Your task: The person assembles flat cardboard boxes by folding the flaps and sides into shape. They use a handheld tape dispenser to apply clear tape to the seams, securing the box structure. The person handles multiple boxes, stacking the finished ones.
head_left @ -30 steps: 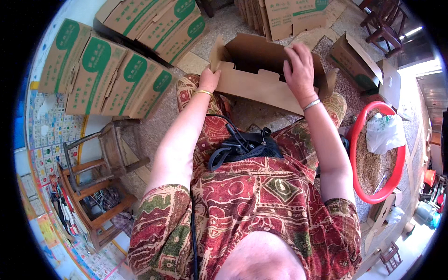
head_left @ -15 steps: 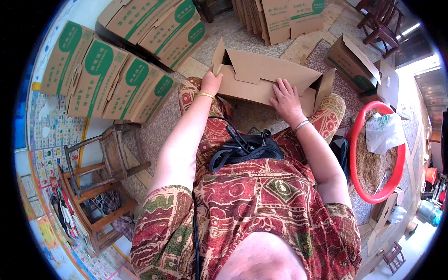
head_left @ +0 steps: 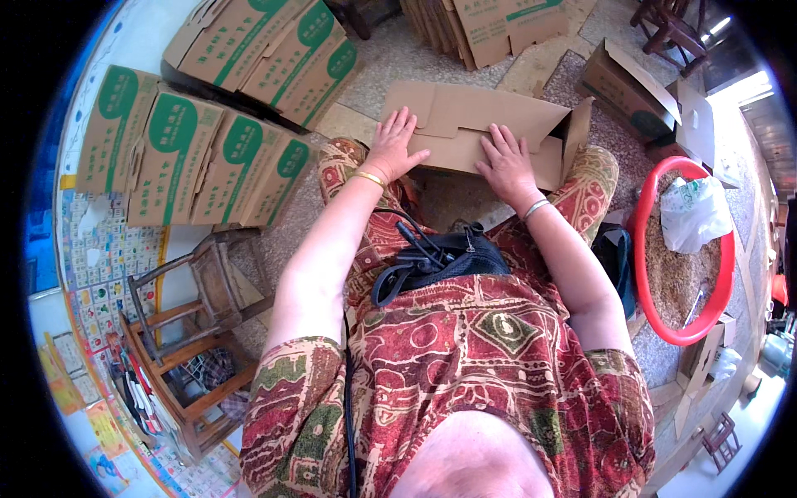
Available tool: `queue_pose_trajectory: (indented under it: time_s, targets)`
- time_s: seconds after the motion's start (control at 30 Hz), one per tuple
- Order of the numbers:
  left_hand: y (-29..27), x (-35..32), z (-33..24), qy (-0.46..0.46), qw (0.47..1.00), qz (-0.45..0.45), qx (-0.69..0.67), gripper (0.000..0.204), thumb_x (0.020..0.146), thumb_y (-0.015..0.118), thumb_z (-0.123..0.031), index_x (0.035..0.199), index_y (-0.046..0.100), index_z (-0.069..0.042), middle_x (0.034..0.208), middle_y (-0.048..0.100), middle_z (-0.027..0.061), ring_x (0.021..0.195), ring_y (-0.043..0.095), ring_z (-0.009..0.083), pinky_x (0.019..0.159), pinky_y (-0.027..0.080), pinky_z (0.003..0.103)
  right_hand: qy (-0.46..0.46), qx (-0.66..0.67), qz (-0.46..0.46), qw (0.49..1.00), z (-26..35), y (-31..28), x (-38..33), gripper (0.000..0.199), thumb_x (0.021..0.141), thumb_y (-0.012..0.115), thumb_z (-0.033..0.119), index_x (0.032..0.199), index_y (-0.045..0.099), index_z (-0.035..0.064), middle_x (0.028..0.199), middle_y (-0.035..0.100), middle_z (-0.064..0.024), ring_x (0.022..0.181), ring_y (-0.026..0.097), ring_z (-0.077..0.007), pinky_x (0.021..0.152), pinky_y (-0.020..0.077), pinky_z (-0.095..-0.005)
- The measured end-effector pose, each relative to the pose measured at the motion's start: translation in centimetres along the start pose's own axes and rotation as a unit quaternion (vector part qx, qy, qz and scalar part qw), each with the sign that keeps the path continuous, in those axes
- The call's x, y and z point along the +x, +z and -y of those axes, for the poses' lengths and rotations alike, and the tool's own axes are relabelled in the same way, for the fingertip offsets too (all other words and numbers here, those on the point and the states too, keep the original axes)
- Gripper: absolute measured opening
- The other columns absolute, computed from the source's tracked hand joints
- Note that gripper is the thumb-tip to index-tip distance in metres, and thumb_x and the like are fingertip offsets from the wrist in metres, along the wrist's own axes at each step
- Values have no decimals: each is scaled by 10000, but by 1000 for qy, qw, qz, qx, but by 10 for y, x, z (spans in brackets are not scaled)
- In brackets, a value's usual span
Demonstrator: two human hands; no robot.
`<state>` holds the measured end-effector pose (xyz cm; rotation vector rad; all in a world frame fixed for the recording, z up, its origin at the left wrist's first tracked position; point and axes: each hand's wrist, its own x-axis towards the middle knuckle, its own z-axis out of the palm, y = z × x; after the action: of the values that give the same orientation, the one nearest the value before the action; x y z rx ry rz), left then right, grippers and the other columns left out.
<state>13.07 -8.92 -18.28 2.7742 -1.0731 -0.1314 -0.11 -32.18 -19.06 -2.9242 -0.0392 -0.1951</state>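
A brown cardboard box (head_left: pixel 498 108) lies across my knees, its plain flaps facing up. On its left end my left hand (head_left: pixel 393 149) rests flat, fingers stretched over a folded-down flap and thumb out to the side. My right hand (head_left: pixel 508 163) presses on the middle of the near flaps with its fingers spread. The left end looks folded flat, while at the right end a side flap (head_left: pixel 576 133) stands up beside a dark gap. Neither hand grips anything. What is inside the box is hidden.
Stacked boxes with green print (head_left: pixel 173 158) stand at the left, above a wooden chair (head_left: pixel 207 282). Flattened cardboard (head_left: pixel 510 29) leans at the back. On the right are an open box (head_left: pixel 623 91) and a red-rimmed round tub (head_left: pixel 642 241) with a white plastic bag (head_left: pixel 696 214).
My left hand has let go of the left end flap and now lies flat on top. That flap, upright before, is folded down. My right hand stays nearly in place.
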Motion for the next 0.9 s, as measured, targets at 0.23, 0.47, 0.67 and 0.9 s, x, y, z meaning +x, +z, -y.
queue_pose_trajectory:
  time_s: [0.23, 0.47, 0.67, 0.9]
  targets:
    - [-22, 11, -26, -34, 996, 69, 55, 875, 772, 577, -565, 1425, 228, -98, 1489, 110, 198, 1374, 110, 360, 1093, 145, 491, -50, 41, -48, 997, -10, -13, 1, 450, 802, 602, 257, 1201, 505, 72, 1344, 410, -147, 1270, 341, -326, 1022, 300, -506]
    - [-21, 17, -29, -72, 991, 79, 81, 921, 747, 573, -615, 1425, 223, -101, 1495, 106, 178, 1377, 124, 339, 1063, 202, 537, 28, 165, -367, 915, -63, -94, -8, 397, 755, 641, 78, 1134, 537, 22, 1133, 537, -165, 1069, 497, -339, 950, 397, -397]
    - [-24, 17, -32, -72, 990, 92, 82, 919, 761, 576, -593, 1419, 215, -63, 1479, 119, 218, 1362, 144, 377, 1078, 208, 486, 74, 189, -419, 885, -71, -101, -4, 415, 765, 645, 58, 1162, 532, 17, 1178, 504, -159, 1080, 499, -327, 951, 401, -374]
    - [-22, 21, -30, -61, 990, 87, 96, 925, 761, 570, -602, 1420, 212, -62, 1473, 138, 226, 1358, 157, 382, 1078, 210, 483, 155, 269, -224, 924, -89, -31, -6, 306, 854, 533, 169, 1131, 579, 49, 1196, 538, -180, 1127, 498, -325, 960, 390, -389]
